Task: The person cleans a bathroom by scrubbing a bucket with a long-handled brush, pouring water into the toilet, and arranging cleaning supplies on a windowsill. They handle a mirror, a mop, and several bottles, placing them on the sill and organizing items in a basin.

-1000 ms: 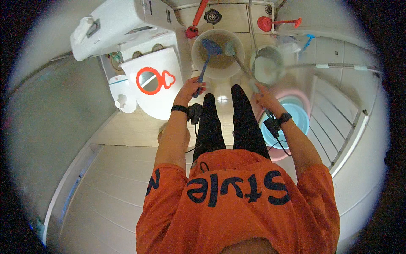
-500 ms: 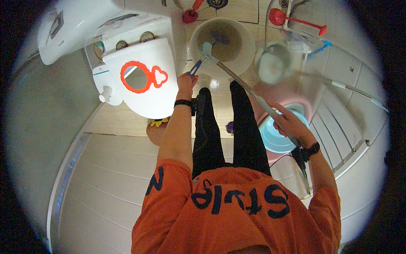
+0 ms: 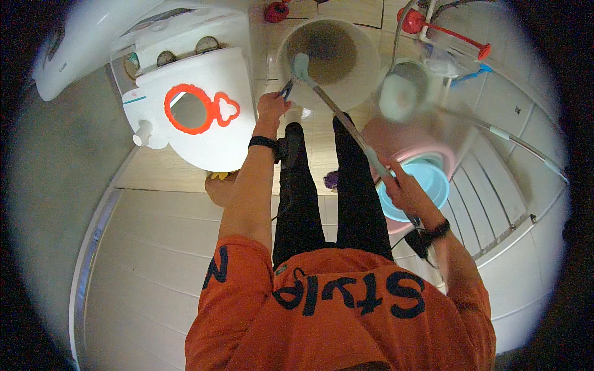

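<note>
My left hand [image 3: 272, 111] is closed round a small dark blue-handled tool [image 3: 286, 91], its far end hard to make out. That end is at the pale grey-green head [image 3: 301, 65] of a long-handled cleaning tool [image 3: 346, 127], apparently touching it. My right hand [image 3: 403, 188] grips the long handle lower down, on its pale grip. The tool slants from my right hand up to the left, across my right leg. Its head is over the near left side of a whitish bucket [image 3: 369, 65], which holds murky brown water.
At left, a white lid [image 3: 210, 148] carries a red-framed hand mirror [image 3: 190, 111]. Right of my legs, a light blue basin [image 3: 427, 179] sits in a pink one [image 3: 448, 154]. A translucent bucket [image 3: 405, 93], a red plunger [image 3: 411, 21] and a slatted white panel [image 3: 486, 195] are at right.
The murky water is now plainer to see. Both hands have shifted slightly left and up or down with their tools, and the view has shifted slightly. Both grips remain closed.
</note>
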